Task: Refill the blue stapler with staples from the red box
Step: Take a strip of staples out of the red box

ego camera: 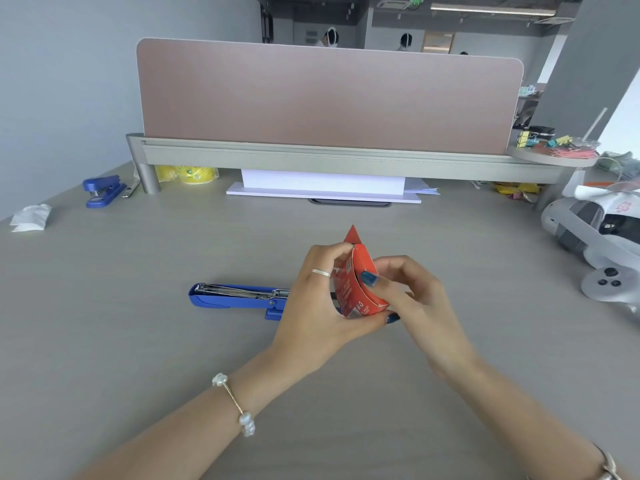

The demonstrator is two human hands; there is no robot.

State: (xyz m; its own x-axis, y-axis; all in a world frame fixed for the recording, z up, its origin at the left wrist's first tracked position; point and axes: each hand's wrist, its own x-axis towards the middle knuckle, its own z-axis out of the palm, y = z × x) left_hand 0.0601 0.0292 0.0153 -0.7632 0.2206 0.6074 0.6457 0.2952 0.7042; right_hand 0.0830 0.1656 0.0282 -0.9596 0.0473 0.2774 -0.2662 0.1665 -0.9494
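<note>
Blue stapler [239,296] lies flat on the grey desk [138,341], a little left of centre, swung open so that its metal staple channel faces up; its right end is hidden behind my left hand [311,306]. I hold the red box [356,285] in both hands just above the desk, right beside the stapler's hidden end. My left hand grasps the box from the near and left side, fingers curled round it, a silver ring [321,272] on one finger and a pearl bracelet [239,407] on the wrist. My right hand [412,299] pinches the box from the right, its dark blue nails pressed on the card. One flap of the box stands up at the far end in a red point, so the box is open at the top. I cannot see any staples inside.

Far left on the desk sits a second blue stapler [104,190], closed, well apart from the work, with a crumpled white tissue [29,218] nearer the left edge. At the far side runs a grey shelf carrying a pink divider panel [329,95], and under it lies a stack of white paper [323,187]. A white headset with its controller [602,237] rests at the right edge, and coloured binder clips [554,142] sit on the shelf's right end.
</note>
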